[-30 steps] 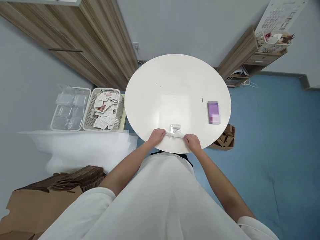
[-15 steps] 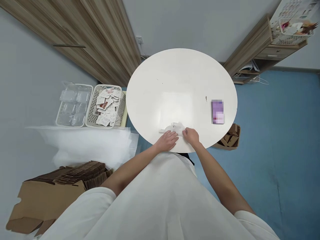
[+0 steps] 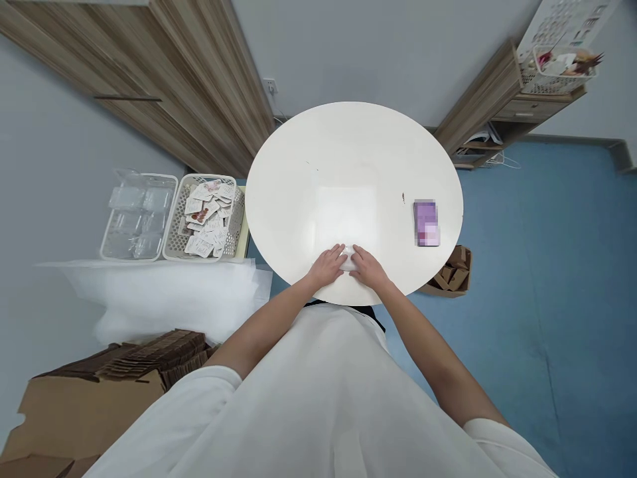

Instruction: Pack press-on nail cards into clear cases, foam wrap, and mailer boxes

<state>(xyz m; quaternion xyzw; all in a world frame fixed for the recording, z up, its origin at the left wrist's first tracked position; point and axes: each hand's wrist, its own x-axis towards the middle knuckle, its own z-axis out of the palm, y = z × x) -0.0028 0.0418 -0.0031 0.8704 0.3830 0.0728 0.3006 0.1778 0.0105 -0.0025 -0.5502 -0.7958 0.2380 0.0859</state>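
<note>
Scene: We stand over a round white worktop (image 3: 348,166), both of our bare hands meeting at its near edge.
Packet: A small pale packet (image 3: 349,257) lies flat on the worktop between our fingertips, mostly covered; only a sliver shows, so we cannot tell its long axis for sure.
Relation: The packet sits just ahead of both hands, at the gap where they meet; neither hand is clearly nearer.
Left hand: Our left hand (image 3: 328,265) lies palm down, fingers together and laid flat, pressing on the packet's left side.
Right hand: Our right hand (image 3: 367,267) mirrors it, fingers together and flat on the packet's right side; whether any finger curls under the edge we cannot tell.
Beyond the right hand: A purple card (image 3: 426,223) rests well apart on the worktop, with a tiny dark speck (image 3: 403,198) beside it.
Beyond the left hand: Off the worktop, a white basket of printed cards (image 3: 206,218) stands touching a clear tray (image 3: 138,216) of clear packs.
Floor: Flattened cardboard (image 3: 124,372) lies low on our left; a small brown box (image 3: 450,273) sits under the worktop's right rim.
</note>
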